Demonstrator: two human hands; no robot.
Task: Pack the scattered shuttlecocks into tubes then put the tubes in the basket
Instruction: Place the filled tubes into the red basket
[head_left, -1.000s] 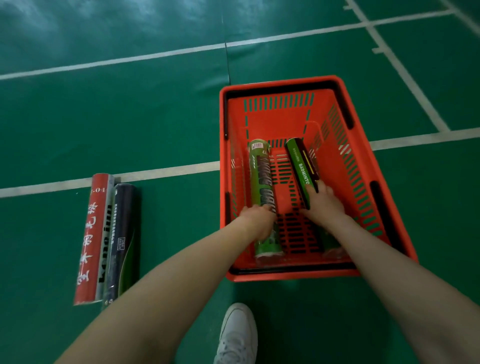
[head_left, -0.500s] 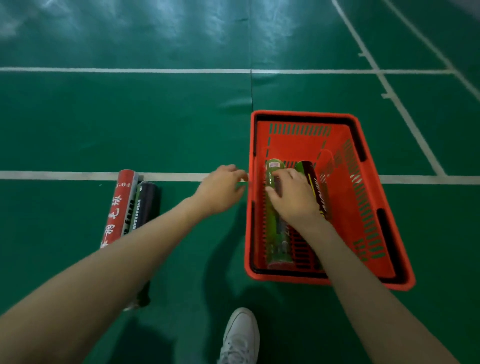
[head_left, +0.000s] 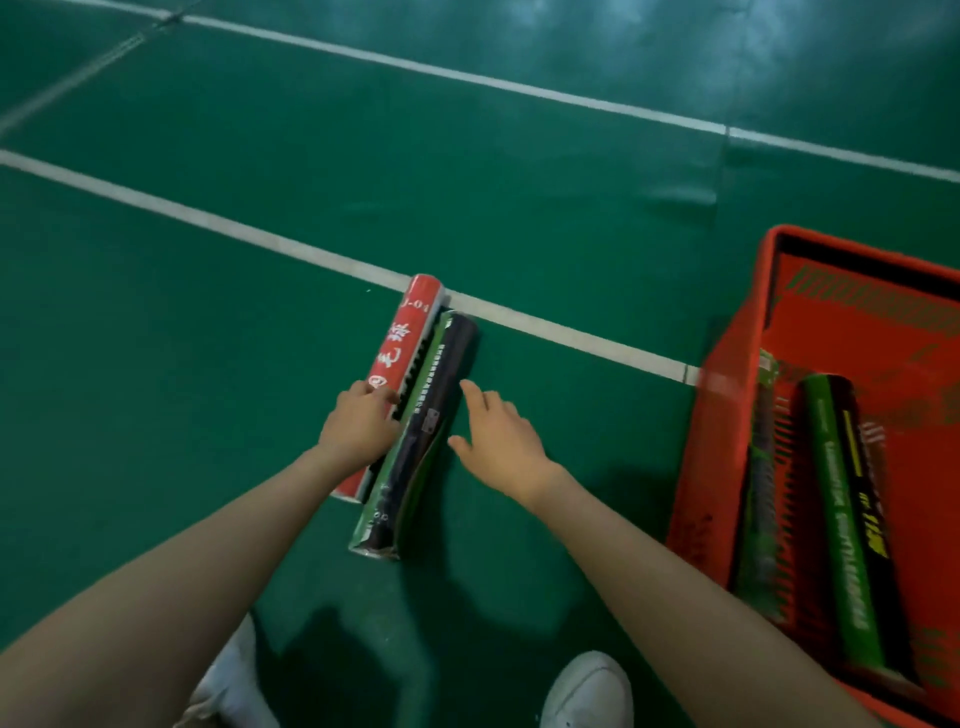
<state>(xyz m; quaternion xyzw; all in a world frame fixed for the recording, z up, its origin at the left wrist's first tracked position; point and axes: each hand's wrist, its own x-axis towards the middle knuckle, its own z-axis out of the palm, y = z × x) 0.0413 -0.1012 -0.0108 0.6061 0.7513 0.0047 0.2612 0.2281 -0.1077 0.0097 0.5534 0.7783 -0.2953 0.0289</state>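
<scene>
Two shuttlecock tubes lie side by side on the green floor: a red tube (head_left: 402, 340) with white characters and a dark tube (head_left: 422, 431) with green edges. My left hand (head_left: 359, 427) lies on the red tube with its fingers curled over it. To the right of the dark tube my right hand (head_left: 497, 439) hovers with fingers spread, holding nothing. At the right edge stands the orange basket (head_left: 727, 415), with two green tubes (head_left: 841, 525) lying inside it.
White court lines (head_left: 218, 223) cross the green floor behind the tubes. My two white shoes (head_left: 587, 693) show at the bottom edge.
Both hands have left the tubes in the basket and moved left to the two tubes on the floor. The view has swung left, so the basket now sits at the right edge.
</scene>
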